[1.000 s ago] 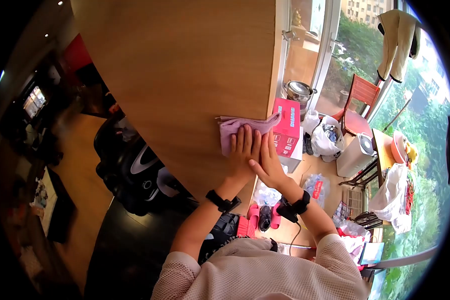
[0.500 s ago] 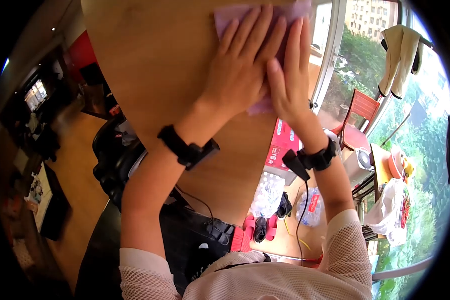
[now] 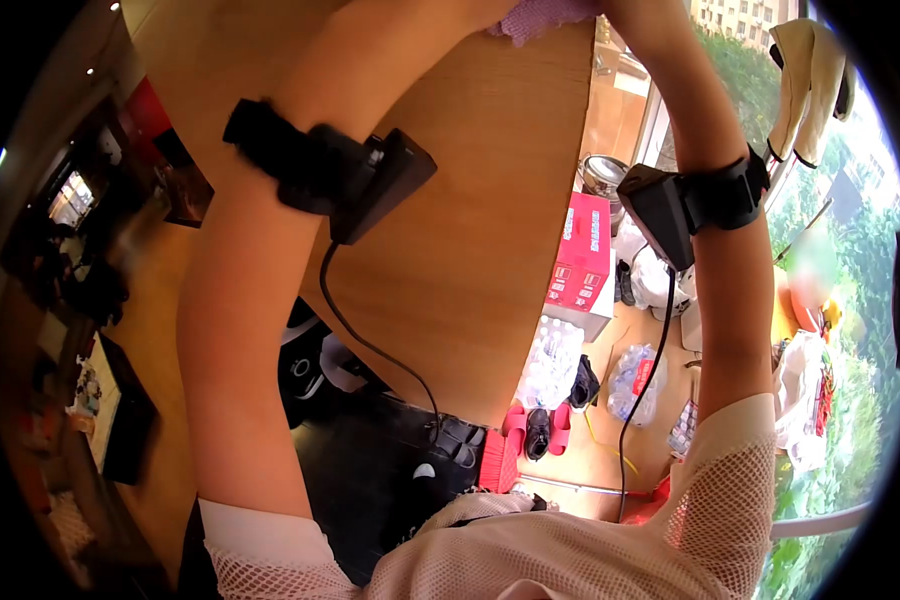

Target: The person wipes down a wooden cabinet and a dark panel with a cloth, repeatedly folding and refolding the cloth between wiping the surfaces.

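Note:
A purple cloth (image 3: 542, 18) lies on the wooden tabletop (image 3: 480, 200) at the top edge of the view, only its near part showing. My left hand (image 3: 473, 9) reaches to the cloth's left side. On its right side is my right hand (image 3: 632, 10). The frame cuts off both hands, so their fingers are hidden and I cannot see how they meet the cloth. Each forearm wears a black strap with a boxy device, the left device (image 3: 382, 185) above the tabletop and the right device (image 3: 660, 212) beyond its right edge.
The tabletop's right edge runs down beside a red box (image 3: 580, 250), wrapped bottles (image 3: 552, 360) and pink slippers (image 3: 560, 430) on the floor. Cables (image 3: 378, 348) trail from the wrist devices. A black chair (image 3: 305, 365) stands under the table's left side. Windows line the right.
Both hands and the purple cloth have moved forward across the tabletop, mostly out of the top of the view. The forearms have spread wider apart.

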Tool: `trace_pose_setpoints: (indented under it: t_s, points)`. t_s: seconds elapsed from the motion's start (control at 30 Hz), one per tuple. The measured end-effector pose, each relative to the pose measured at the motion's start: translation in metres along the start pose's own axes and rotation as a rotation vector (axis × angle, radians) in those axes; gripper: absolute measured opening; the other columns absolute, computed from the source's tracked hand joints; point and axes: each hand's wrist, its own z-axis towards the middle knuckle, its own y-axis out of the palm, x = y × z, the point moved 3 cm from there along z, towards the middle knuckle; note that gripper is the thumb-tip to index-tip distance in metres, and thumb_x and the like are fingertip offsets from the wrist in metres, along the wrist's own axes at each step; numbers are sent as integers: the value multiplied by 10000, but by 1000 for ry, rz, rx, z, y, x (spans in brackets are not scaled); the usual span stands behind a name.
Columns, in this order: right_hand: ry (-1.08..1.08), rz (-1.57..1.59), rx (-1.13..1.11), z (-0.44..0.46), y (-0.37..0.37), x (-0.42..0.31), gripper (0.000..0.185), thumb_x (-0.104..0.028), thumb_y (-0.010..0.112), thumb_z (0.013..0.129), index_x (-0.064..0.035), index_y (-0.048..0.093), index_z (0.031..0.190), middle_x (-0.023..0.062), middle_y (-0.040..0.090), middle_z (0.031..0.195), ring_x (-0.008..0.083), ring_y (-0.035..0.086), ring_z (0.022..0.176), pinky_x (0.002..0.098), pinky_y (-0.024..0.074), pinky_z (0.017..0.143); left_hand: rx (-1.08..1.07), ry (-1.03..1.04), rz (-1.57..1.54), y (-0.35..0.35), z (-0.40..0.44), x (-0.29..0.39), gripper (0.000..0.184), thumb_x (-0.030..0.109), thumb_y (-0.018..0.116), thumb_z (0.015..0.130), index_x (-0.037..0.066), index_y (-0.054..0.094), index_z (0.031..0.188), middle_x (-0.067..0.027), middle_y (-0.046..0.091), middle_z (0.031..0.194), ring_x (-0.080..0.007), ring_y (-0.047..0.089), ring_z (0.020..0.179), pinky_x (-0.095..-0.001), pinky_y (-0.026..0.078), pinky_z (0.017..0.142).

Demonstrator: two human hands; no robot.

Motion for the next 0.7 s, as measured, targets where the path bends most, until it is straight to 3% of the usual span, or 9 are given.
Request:
trace_pose_setpoints:
  t_s: [0.1,0.23,0.33,0.47,0.6,0.67,0.7]
  points:
    - [-74,-55,-1,-12,0,-8,553,-221,391,971,20,199,1429,178,94,1516,285,103,1404,338,114,1122,-22,0,38,-3,-10,11,609,271,407,919,-32,219,1413,-269,240,1443,-401,231,1347,-514,135,1108]
    - [-123,-59,-3,-32,2,-14,554,-206,388,962,26,198,1428,185,86,1517,306,101,1402,369,113,1122,160,64,-29,10,-31,12,599,284,387,924,-24,231,1414,-258,253,1444,-407,238,1343,-523,135,1104]
    - [-111,-64,4,-50,5,-18,554,-203,371,959,29,192,1429,187,77,1518,321,95,1401,397,105,1122,149,36,-86,4,-45,22,583,289,368,929,-17,250,1411,-254,266,1441,-414,252,1336,-514,150,1102]
    - [23,-103,-45,-74,5,-36,585,-225,371,942,41,181,1428,216,56,1512,354,79,1399,418,92,1121,46,-29,-80,-3,-67,37,566,306,340,934,-8,289,1401,-256,280,1435,-412,273,1329,-502,169,1097]
    - [114,-214,-126,-96,3,-54,629,-272,384,932,87,184,1408,275,54,1491,398,86,1387,442,96,1114,-210,-156,-137,-26,-81,54,550,316,318,939,9,317,1395,-249,287,1436,-400,286,1327,-502,173,1096]
    - [171,-196,-128,-114,4,-64,633,-278,419,918,80,217,1400,276,99,1480,412,126,1372,444,129,1105,-219,-23,166,-26,-102,61,551,326,332,939,17,322,1395,-243,286,1440,-380,291,1331,-495,173,1097]
    - [205,-180,-126,-125,5,-71,635,-281,436,911,76,234,1395,276,121,1475,418,145,1365,445,145,1101,-263,-114,-60,-34,-110,69,571,347,339,929,17,317,1395,-240,264,1449,-393,275,1332,-520,190,1074]
